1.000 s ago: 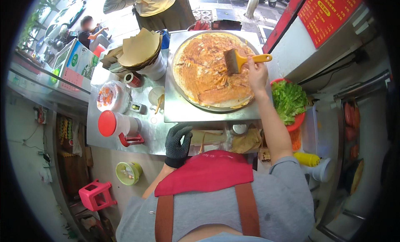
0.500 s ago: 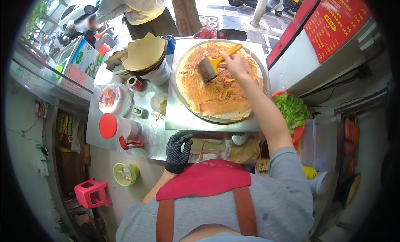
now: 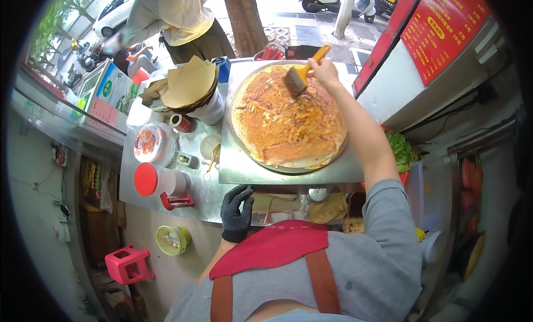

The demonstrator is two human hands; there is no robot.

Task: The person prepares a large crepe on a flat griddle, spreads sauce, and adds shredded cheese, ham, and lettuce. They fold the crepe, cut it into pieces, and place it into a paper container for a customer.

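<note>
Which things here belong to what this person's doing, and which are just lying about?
In use: yellow-handled bristle brush, in the bare right hand; big round browned flatbread; round grey griddle beneath it.

Apparently just lying about: red-lidded translucent plastic pitcher; pink plastic stool; lime-green round bucket.

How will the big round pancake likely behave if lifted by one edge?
The pancake would probably sag or fold, being broad with a thin-looking edge. Its brown-coated top may be slippery. The creases and uneven patches suggest it could tear.
</note>
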